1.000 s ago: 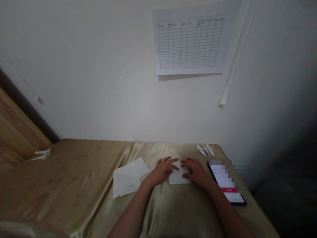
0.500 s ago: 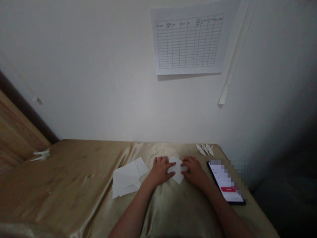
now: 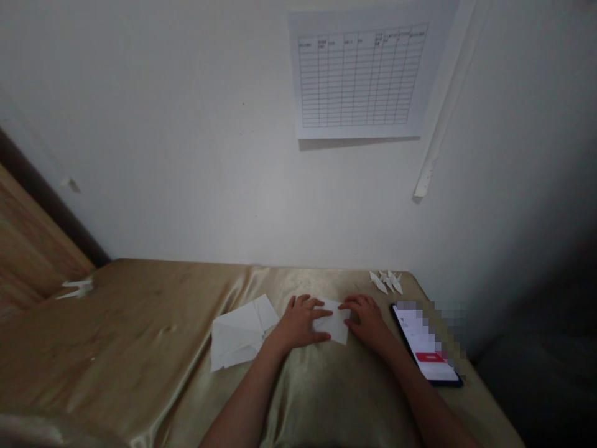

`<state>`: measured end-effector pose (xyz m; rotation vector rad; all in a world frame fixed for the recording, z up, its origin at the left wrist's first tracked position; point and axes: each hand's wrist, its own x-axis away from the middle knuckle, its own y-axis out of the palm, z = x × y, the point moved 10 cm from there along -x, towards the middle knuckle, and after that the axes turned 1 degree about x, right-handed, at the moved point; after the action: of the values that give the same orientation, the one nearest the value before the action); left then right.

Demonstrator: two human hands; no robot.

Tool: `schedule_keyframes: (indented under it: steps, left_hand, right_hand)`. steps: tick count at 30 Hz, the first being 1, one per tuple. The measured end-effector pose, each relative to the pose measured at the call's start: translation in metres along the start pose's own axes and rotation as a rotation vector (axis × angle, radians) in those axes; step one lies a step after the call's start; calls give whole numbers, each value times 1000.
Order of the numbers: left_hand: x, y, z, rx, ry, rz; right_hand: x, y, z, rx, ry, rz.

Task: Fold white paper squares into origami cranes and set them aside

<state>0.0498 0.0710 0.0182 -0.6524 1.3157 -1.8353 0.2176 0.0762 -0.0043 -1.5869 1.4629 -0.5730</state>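
A small white sheet of paper (image 3: 336, 323) lies on the gold cloth between my two hands. My left hand (image 3: 305, 323) rests over its left side, with index finger and thumb stretched apart on the paper. On the right edge, my right hand (image 3: 366, 318) touches the paper with bent fingertips, its thumb apart from the index finger. Parts of the sheet are hidden under the fingers. Left of my left hand is a loose pile of white paper sheets (image 3: 237, 336), partly behind my forearm.
Several folded paper cranes (image 3: 386, 282) sit at the back right. A phone (image 3: 422, 348) with a lit screen lies right of my right arm. Another white folded paper (image 3: 77, 288) is at the far left. A printed table sheet (image 3: 359, 81) hangs on the wall behind.
The small sheet has turned between my hands; its near corner now points more to the right. My left thumb has shifted slightly toward me. The view has tilted a little.
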Motion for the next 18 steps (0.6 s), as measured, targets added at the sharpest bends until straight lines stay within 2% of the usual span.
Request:
schedule_keyframes:
  steps: [7,14,18]
  left_hand:
    - [0,-6,4,-35,5,79]
    - [0,-14,5,-51,-31,143]
    - [-2,-14,3,-27,-38,161]
  right_hand:
    - [5,2,-19,-29,-101,-39]
    - [7,-2,-23,-100,-152,-81]
    - [5,-8,-22,-101,-136,-71]
